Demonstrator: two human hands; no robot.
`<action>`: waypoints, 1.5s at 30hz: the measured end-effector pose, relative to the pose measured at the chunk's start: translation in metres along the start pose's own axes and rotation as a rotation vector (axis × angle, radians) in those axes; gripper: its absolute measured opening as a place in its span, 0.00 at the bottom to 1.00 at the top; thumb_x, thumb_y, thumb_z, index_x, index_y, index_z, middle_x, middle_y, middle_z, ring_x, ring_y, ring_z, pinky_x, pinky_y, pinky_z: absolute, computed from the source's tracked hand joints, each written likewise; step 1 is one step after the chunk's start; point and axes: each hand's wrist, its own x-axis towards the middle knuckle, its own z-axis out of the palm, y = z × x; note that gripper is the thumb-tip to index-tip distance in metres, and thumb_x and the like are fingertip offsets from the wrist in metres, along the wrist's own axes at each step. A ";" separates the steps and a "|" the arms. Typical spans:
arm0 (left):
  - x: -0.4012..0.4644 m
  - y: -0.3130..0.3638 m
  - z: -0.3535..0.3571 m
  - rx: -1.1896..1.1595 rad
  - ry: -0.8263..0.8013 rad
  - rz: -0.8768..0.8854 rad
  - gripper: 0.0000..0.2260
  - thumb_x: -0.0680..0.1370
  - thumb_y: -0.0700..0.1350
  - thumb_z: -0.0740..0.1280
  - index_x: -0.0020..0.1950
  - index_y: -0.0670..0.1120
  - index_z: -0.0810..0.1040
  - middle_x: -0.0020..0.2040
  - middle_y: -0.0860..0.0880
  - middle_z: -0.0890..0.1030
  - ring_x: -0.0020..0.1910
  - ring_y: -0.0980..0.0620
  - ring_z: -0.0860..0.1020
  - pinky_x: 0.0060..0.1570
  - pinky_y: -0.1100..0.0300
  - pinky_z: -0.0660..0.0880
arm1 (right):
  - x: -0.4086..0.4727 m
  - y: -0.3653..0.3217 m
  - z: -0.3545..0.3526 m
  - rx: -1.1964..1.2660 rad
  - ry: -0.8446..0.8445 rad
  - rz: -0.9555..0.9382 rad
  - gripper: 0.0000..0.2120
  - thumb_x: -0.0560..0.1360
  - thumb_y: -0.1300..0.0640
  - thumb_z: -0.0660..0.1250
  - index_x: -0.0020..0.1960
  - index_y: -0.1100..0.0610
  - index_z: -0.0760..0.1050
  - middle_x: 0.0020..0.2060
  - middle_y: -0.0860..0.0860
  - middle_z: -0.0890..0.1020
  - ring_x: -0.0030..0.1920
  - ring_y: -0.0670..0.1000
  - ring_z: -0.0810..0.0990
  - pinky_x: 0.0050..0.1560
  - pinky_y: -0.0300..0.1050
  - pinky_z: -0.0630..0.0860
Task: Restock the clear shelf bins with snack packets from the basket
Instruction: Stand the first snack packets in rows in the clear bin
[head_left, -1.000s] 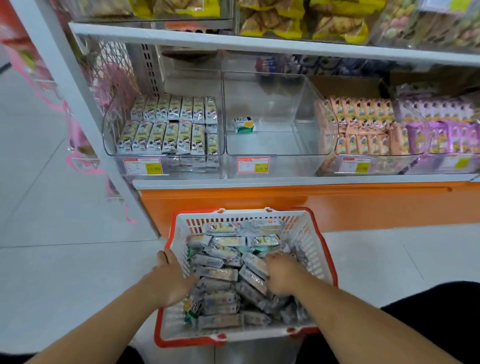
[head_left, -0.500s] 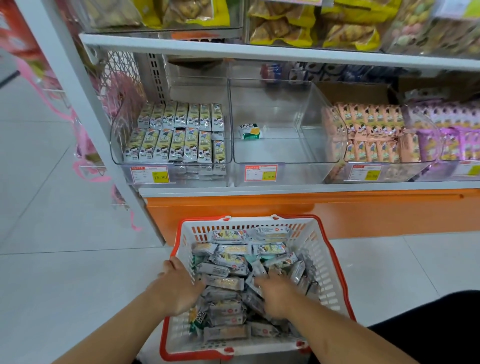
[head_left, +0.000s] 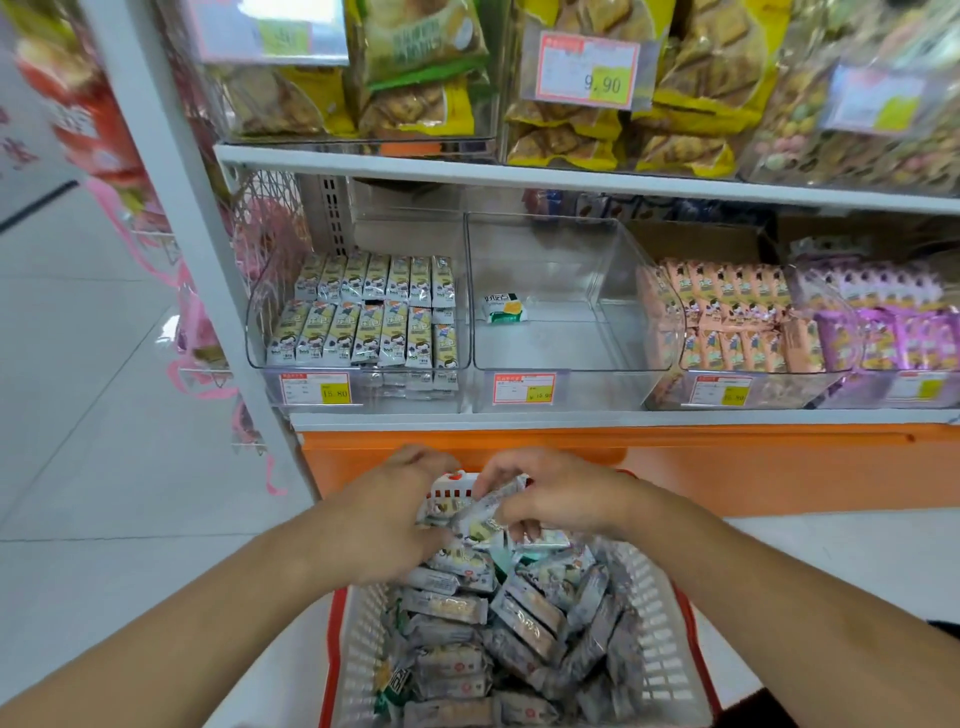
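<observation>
Right grip: the right hand (head_left: 558, 496) curls its fingers round a small bunch of silver snack packets (head_left: 485, 512), held above the far end of the basket.
Left grip: the left hand (head_left: 387, 512) has its fingers bent against the same bunch from the other side; how much of the load it carries cannot be told, since the right hand covers part of it.
Packets in hand: several, fanned and crossing one another, none squared up.
Slip risk: the wrappers look glossy, so a loose outer packet may slide out of the bunch on the lift and drop back or fall to the floor.
Basket: the basket (head_left: 657, 623) sits below the arms, heaped with jumbled packets; a trailing wrapper edge could snag a neighbour and drag it over the rim.
Target bin: the empty bin (head_left: 566, 358) stands in the middle of the lower shelf with one green packet (head_left: 505, 307) lying inside.
Bin risk: a fanned bunch may catch the clear front wall, or land crooked next to the neat rows in the left bin (head_left: 363, 332).
Mix-up risk: the pink bin (head_left: 727, 332) is just beside the empty one, so a careless drop could stray there.
</observation>
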 end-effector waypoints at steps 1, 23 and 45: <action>-0.002 0.006 -0.008 -0.012 -0.001 0.039 0.33 0.79 0.54 0.72 0.80 0.59 0.61 0.74 0.61 0.65 0.73 0.59 0.67 0.71 0.63 0.66 | -0.007 -0.009 -0.007 0.024 0.002 -0.031 0.12 0.76 0.59 0.71 0.56 0.46 0.81 0.46 0.56 0.87 0.37 0.53 0.82 0.45 0.50 0.77; -0.001 0.017 -0.037 -0.055 0.281 0.125 0.46 0.69 0.61 0.79 0.80 0.63 0.57 0.74 0.72 0.50 0.66 0.62 0.72 0.60 0.59 0.77 | 0.010 -0.049 -0.015 0.177 0.265 -0.153 0.11 0.81 0.43 0.70 0.54 0.51 0.78 0.39 0.52 0.85 0.36 0.49 0.81 0.51 0.53 0.79; 0.146 -0.026 -0.127 0.147 0.154 -0.016 0.39 0.75 0.56 0.77 0.81 0.53 0.63 0.79 0.52 0.67 0.75 0.49 0.68 0.72 0.58 0.65 | 0.037 -0.011 -0.065 -0.274 0.661 -0.046 0.17 0.83 0.49 0.64 0.70 0.49 0.70 0.63 0.46 0.78 0.64 0.49 0.73 0.70 0.50 0.69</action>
